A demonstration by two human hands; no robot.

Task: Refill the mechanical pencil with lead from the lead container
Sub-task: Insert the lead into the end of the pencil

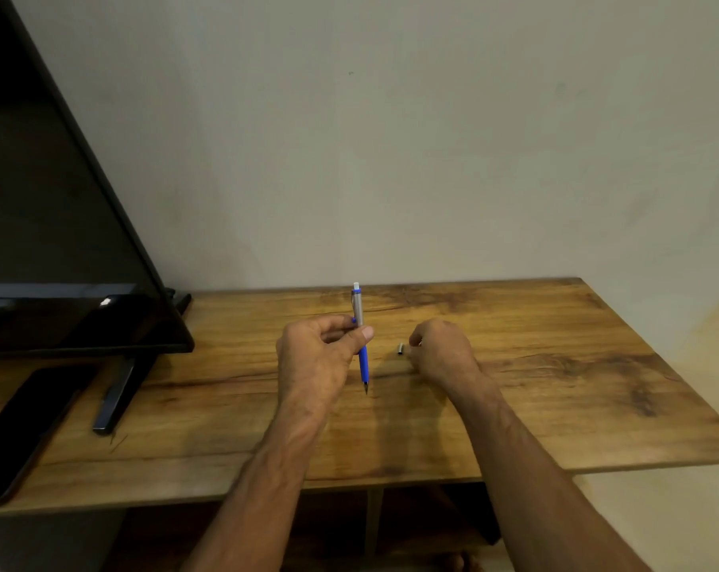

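My left hand [316,357] grips a mechanical pencil [361,336] near its middle, thumb across the barrel. The pencil has a grey upper barrel and a blue lower part. It stands nearly upright above the table, tip down, with a white eraser end showing at the top. A small silver cap [400,348] lies on the table just right of the pencil. My right hand [442,353] rests on the table beside the cap with its fingers curled and its back to the camera. The fingertips are hidden. No lead container is visible.
The wooden table [556,386] runs against a plain wall. At the left stand a dark monitor [60,241] and its stand foot [114,398]. A dark phone or tablet [23,431] lies at the front left edge.
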